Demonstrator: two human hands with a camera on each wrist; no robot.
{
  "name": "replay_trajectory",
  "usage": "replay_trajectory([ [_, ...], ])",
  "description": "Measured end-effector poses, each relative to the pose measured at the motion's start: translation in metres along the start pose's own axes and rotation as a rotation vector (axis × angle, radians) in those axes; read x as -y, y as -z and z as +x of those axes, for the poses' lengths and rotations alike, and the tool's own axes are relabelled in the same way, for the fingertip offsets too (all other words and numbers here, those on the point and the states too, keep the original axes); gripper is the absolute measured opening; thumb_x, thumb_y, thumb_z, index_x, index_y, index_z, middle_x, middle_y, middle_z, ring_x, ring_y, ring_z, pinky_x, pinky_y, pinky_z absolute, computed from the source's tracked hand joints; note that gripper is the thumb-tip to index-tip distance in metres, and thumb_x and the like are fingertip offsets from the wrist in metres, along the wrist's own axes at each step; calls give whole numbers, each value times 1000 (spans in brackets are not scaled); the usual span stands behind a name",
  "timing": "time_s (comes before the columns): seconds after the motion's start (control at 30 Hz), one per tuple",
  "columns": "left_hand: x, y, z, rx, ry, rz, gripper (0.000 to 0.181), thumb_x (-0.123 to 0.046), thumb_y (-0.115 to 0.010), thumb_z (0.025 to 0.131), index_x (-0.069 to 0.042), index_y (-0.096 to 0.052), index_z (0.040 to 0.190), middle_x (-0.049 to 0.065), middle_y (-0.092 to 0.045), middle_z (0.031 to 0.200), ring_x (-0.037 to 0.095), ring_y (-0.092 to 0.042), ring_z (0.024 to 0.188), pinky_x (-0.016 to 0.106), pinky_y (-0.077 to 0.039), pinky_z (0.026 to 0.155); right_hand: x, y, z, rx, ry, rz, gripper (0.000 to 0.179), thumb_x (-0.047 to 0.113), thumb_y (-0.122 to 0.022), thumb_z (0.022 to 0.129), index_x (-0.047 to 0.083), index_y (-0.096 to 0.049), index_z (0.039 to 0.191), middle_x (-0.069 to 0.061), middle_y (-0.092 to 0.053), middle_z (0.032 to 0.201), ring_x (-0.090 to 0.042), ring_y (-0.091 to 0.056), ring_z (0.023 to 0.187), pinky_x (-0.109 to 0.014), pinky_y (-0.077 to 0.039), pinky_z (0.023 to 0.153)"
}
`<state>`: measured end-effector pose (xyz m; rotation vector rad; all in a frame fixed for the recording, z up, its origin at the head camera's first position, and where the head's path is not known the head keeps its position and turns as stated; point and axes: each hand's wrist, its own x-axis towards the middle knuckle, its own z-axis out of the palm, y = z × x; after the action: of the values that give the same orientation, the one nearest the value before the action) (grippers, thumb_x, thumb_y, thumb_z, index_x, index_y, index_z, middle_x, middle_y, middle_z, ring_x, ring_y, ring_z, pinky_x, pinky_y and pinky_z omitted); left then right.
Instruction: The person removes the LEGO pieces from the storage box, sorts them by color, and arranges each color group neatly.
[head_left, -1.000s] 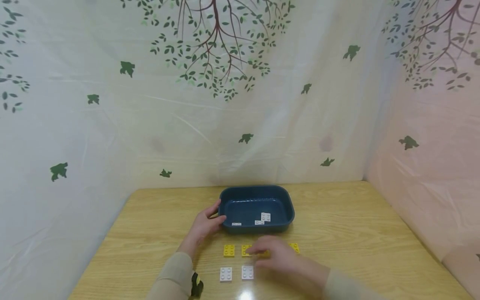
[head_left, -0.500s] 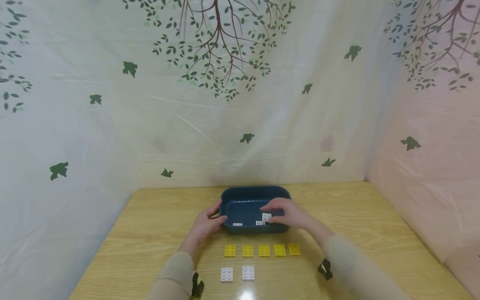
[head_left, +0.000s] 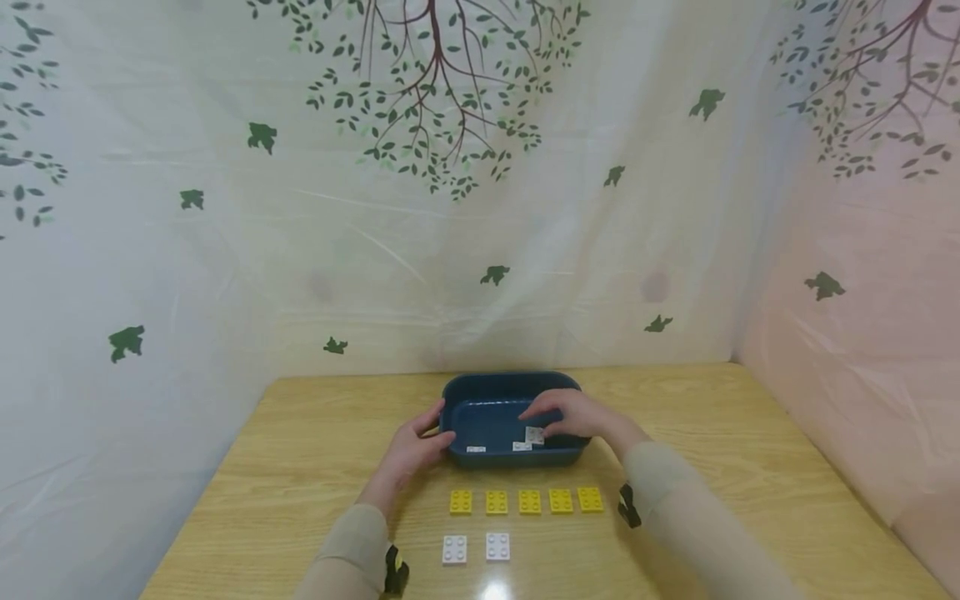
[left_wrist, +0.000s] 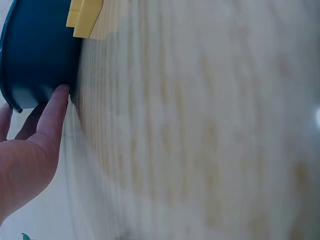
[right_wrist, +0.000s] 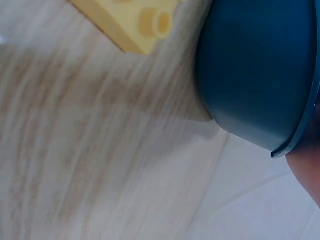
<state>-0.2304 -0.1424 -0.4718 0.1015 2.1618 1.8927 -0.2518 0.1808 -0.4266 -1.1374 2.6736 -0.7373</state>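
My left hand [head_left: 412, 450] holds the left end of a dark blue tray [head_left: 480, 457], its thumb [left_wrist: 54, 112] against the outer wall. My right hand [head_left: 581, 414] reaches into the right side of the tray. Its thumb is at the right edge of a tilted white toy brick [head_left: 534, 436]; the index fingertip stands apart, above and left of that brick. A second white brick [head_left: 521, 447] lies beside it, partly hidden by the tray's front wall. Another white brick [head_left: 476, 449] barely shows at the left. In the right wrist view the tray wall [right_wrist: 255, 75] hides most of the hand.
Several yellow toy bricks [head_left: 529, 501] stand in a row on the wooden table [head_left: 300, 467] before the tray. Nearer the front are two white bricks, a left one [head_left: 454, 550] and a right one [head_left: 498, 547]. A patterned curtain [head_left: 390, 275] hangs behind the table.
My right hand has moved from above the yellow row into the tray. The white brick by its thumb has shifted and tilted slightly. My left hand has stayed on the tray.
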Motion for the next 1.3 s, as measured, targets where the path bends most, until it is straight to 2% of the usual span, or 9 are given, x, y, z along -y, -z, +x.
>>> replay_trajectory([
  [0.23,1,1,0,9,-12,-14,66,-12,-72,91,-18,-44,150,22,-39,152,37,-52,126,41,-54,91,-4,2,7,91,-69,-2,42,2,-77,84,13,-71,123,0,-67,123,-27,-55,122,-47,-43,105],
  [0.57,1,1,1,14,-20,3,66,-13,-71,92,-19,-43,151,21,-38,153,38,-50,128,40,-53,93,-5,1,17,158,-131,-37,44,2,-77,83,15,-71,124,1,-66,124,-25,-55,122,-44,-44,105],
  [0.87,4,1,4,10,-23,1,66,-14,-72,92,-20,-43,151,21,-38,153,37,-51,127,42,-53,93,-10,-3,23,173,-123,-66,41,1,-80,79,14,-74,118,2,-67,115,-14,-59,99,-35,-50,92],
  [1.1,6,0,6,9,-18,-9,67,-12,-71,92,-18,-42,152,23,-37,153,40,-50,128,43,-53,93,-6,-6,25,184,-153,-57,39,0,-79,79,14,-75,116,0,-66,116,-19,-59,108,-40,-48,98],
  [1.3,5,0,5,8,-14,-23,66,-12,-71,92,-19,-42,152,22,-37,153,39,-49,129,42,-54,93,-8,-9,27,173,-130,-25,36,-2,-77,80,12,-75,114,-2,-66,118,-24,-57,115,-44,-45,103],
])
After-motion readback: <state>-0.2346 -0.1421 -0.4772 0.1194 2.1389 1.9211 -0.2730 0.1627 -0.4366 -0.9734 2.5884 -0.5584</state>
